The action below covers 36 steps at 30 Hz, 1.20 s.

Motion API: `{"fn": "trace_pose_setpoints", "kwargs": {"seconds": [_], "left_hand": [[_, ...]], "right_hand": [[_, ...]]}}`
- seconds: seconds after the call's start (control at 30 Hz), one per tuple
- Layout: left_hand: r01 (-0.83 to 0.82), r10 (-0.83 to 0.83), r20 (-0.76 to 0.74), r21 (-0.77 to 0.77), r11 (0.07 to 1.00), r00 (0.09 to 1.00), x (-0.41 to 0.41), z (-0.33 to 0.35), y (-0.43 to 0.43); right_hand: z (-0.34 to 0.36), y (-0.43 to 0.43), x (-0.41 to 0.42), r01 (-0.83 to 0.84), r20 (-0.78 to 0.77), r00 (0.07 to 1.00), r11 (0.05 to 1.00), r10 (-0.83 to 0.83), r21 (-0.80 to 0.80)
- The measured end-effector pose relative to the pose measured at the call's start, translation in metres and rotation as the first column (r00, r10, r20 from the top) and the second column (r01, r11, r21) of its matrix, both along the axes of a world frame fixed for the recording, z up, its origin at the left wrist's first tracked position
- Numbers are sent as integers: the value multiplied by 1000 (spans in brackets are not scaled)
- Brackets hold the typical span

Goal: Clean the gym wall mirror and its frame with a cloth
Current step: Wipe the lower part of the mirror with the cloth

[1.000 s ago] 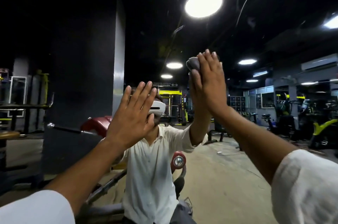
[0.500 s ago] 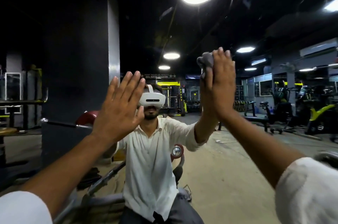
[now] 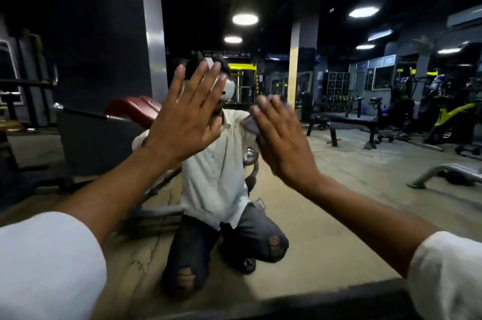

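The wall mirror (image 3: 352,189) fills the view and reflects me kneeling in a white shirt. Its dark lower frame (image 3: 326,304) runs along the bottom edge. My left hand (image 3: 187,121) lies flat on the glass with fingers spread and straight. To its right, my right hand (image 3: 284,142) presses a grey-purple cloth (image 3: 250,124) against the glass with straight fingers. Only the cloth's upper left edge peeks out from behind the palm.
All else is reflection: a red padded bench (image 3: 133,111) behind me on the left, black benches (image 3: 347,121) and yellow-trimmed machines (image 3: 448,116) on the right, a dark pillar (image 3: 154,32), and round ceiling lights.
My right hand has slid the cloth down and to the left across the glass. The view has tilted down, bringing the lower frame into sight. My left hand stays flat on the mirror.
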<state>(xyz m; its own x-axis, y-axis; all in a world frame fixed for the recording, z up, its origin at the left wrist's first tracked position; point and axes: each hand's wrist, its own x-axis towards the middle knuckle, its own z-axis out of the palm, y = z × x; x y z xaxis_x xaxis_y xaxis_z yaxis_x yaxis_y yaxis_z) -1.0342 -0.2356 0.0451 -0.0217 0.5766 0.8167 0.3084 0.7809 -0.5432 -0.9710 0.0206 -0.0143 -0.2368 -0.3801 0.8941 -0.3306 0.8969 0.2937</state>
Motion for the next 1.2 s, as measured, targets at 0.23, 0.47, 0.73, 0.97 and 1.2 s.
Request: {"fn": "trace_pose_setpoints", "kwargs": {"seconds": [0.23, 0.47, 0.73, 0.97, 1.2], "left_hand": [[-15, 14, -9, -135, 991, 1000, -3, -34, -2], [33, -31, 19, -127, 991, 999, -5, -38, -1], [65, -65, 0, -108, 992, 998, -5, -37, -1], [27, -31, -34, -90, 996, 999, 0, -35, 3], [75, -77, -74, -34, 997, 994, 21, 33, 52]], "right_hand": [[-79, 25, -4, -100, 187, 980, 641, -69, 761], [-68, 15, 19, 89, 82, 989, 930, -126, 357], [-74, 31, 18, 12, 137, 979, 718, -150, 696], [-60, 46, 23, 50, 141, 975, 785, -173, 617], [91, 107, 20, 214, -63, 977, 916, -205, 339]]}}
